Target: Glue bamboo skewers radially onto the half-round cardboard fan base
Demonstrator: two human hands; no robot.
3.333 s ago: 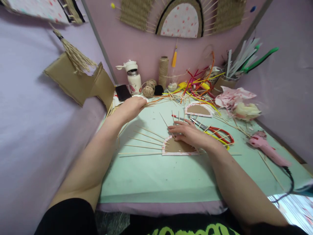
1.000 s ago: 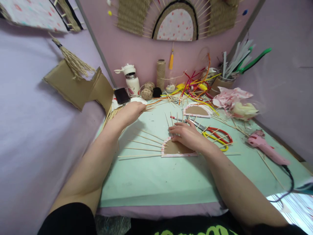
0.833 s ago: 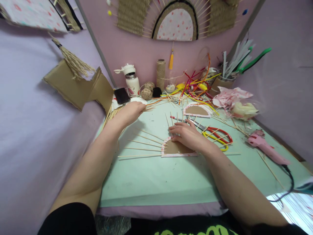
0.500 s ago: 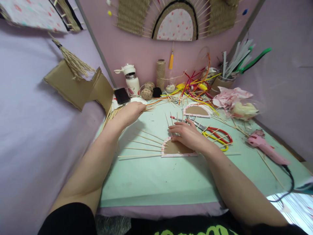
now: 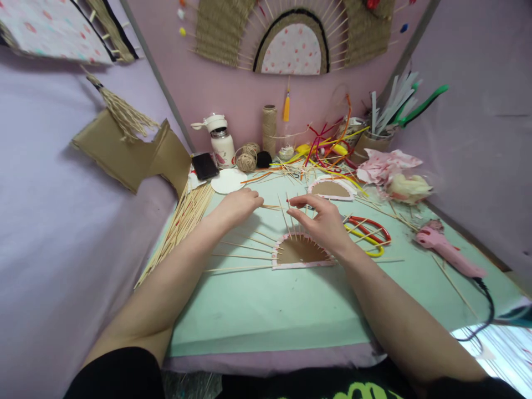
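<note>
My left hand (image 5: 239, 204) is closed on a few thin wooden sticks (image 5: 271, 207) whose tips point right, just above the green mat (image 5: 266, 305). My right hand (image 5: 324, 220) hovers with fingers apart over the top edge of a half-round cardboard piece (image 5: 300, 252), its fingertips close to the ends of those sticks. The cardboard piece has a pink-white rim and several sticks fanning out from it to the left and upward. It lies flat on the mat between my forearms.
A long bundle of sticks (image 5: 183, 221) lies along the mat's left edge beside a white disc (image 5: 228, 180). A second half-round piece (image 5: 331, 188), red-and-yellow scissors (image 5: 368, 233) and a pink glue gun (image 5: 446, 252) lie to the right. A bottle (image 5: 220, 145), a phone (image 5: 203, 165) and twine balls (image 5: 246, 160) stand at the back.
My left hand has come back from the stick pile at the far left toward the middle, carrying sticks. My right hand has lifted off the cardboard piece and turned toward them.
</note>
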